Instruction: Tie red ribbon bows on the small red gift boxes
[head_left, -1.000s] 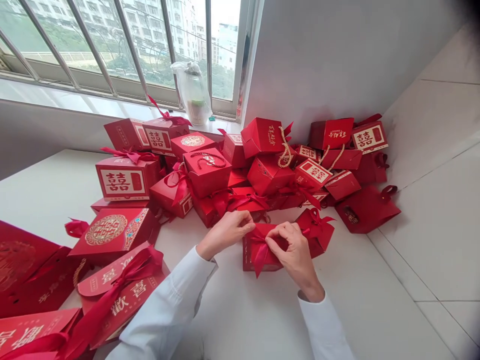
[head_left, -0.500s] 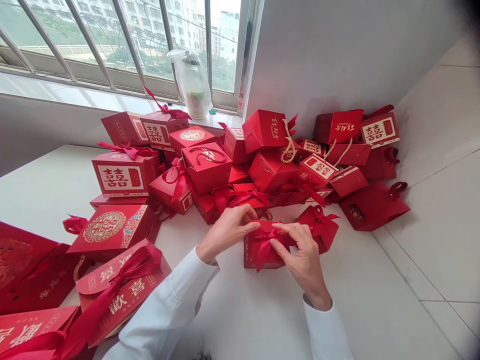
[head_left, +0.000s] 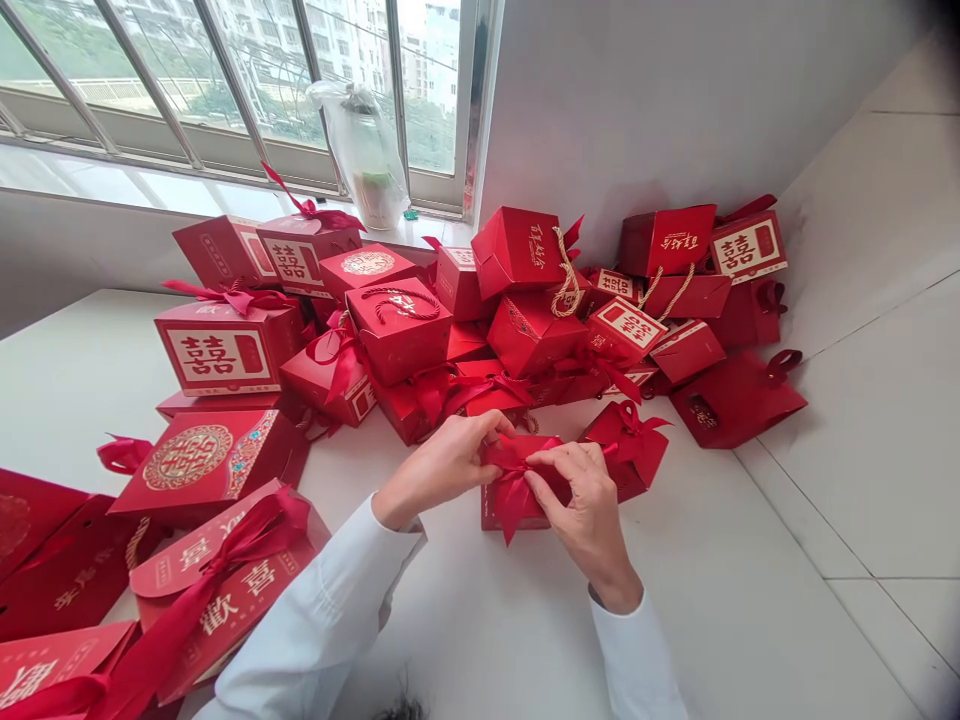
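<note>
A small red gift box (head_left: 499, 515) lies on the white counter (head_left: 480, 640), with a red satin ribbon (head_left: 514, 480) tied across it in a loose bow. My left hand (head_left: 442, 468) pinches the ribbon at the box's left side. My right hand (head_left: 581, 505) holds the ribbon's knot between thumb and fingers, on top of the box. Both white shirt cuffs show. The fingers hide part of the knot. Just behind the right hand sits another red box with a bow (head_left: 626, 450).
A heap of red gift boxes and bags (head_left: 517, 330) with gold rope handles rises against the wall and window (head_left: 225, 80). Ribboned red boxes (head_left: 217, 590) lie at lower left. A plastic bag (head_left: 364, 150) stands on the sill.
My hands have moved closer together at the ribbon, and the bow sits tighter on the box. The whole view has shifted slightly, so the heap appears further left.
</note>
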